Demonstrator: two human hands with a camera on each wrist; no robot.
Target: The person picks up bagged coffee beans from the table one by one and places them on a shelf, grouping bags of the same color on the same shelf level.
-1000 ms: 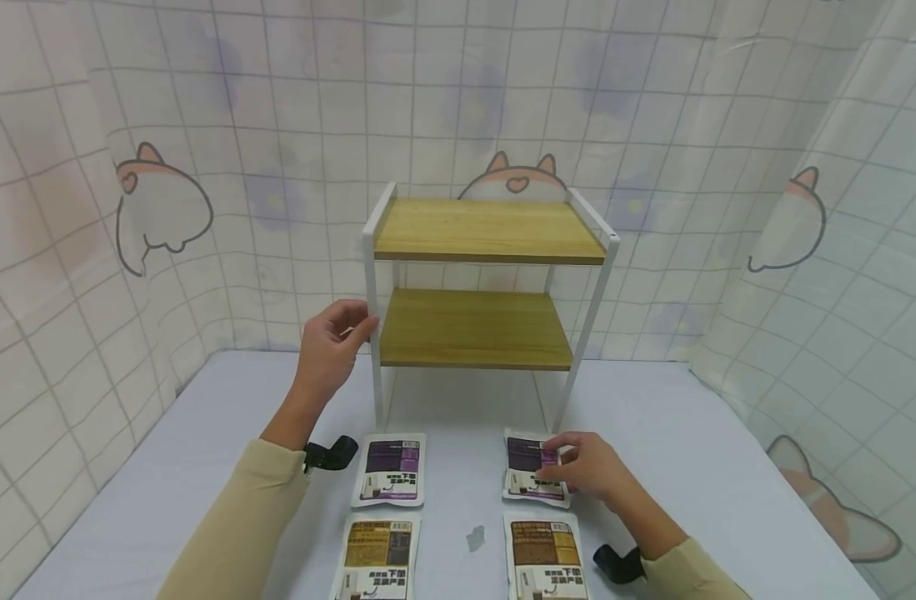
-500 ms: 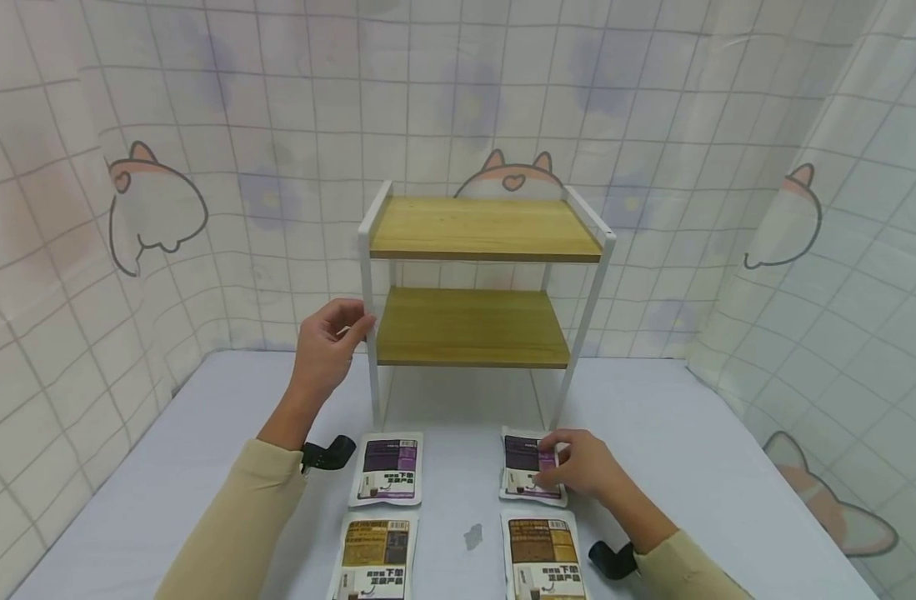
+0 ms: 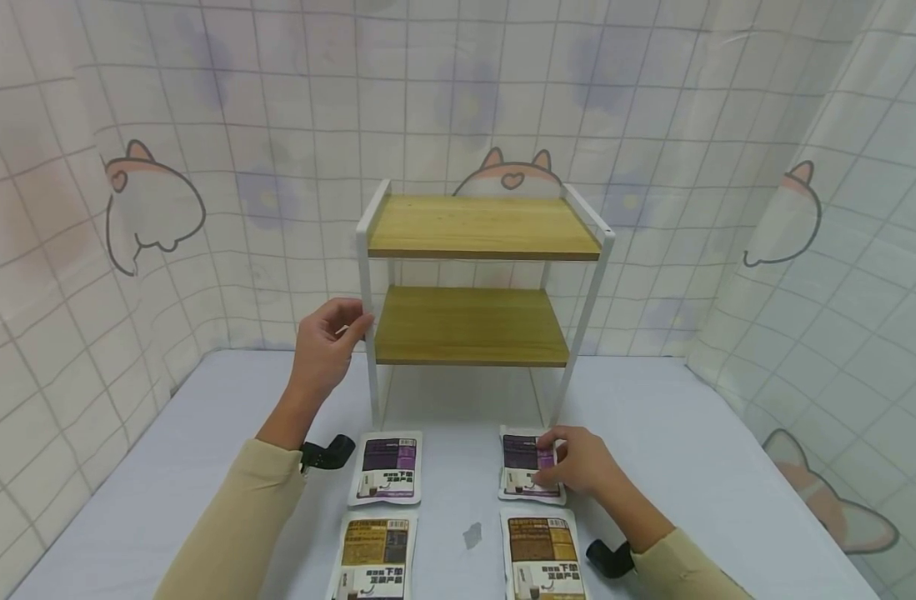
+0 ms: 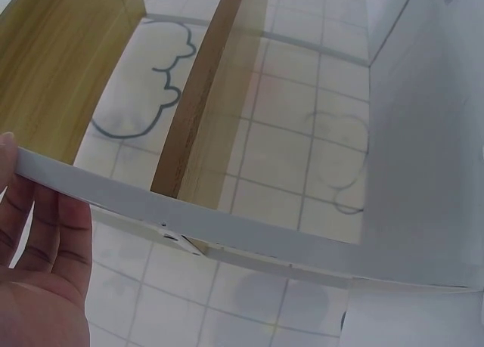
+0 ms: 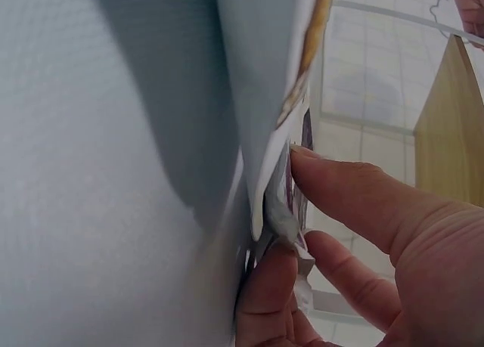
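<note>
In the head view, a two-tier shelf rack [image 3: 483, 227] with wooden boards and a white frame stands on the table. My left hand [image 3: 324, 343] grips its left front post [image 3: 371, 379]. The left wrist view shows thumb and fingers on either side of that white post [image 4: 257, 233]. At front right, my right hand [image 3: 583, 463] pinches the right edge of a purple-and-white pouch [image 3: 519, 477]. Seen from the right wrist, the thumb lies on the printed face and fingers curl at the crimped edge of the pouch [image 5: 281, 215].
A second purple pouch [image 3: 387, 468] lies before the rack's left leg. Nearer are two brown-and-white pouches, one left [image 3: 372, 557] and one right [image 3: 545, 557]. Between them is a small grey patch [image 3: 473, 535] on the white tabletop [image 3: 653, 433]. A grid-patterned curtain [image 3: 473, 108] surrounds the table.
The head view has shifted slightly, so everything appears a little further left and higher. Both hands keep their places on the post and the purple pouch.
</note>
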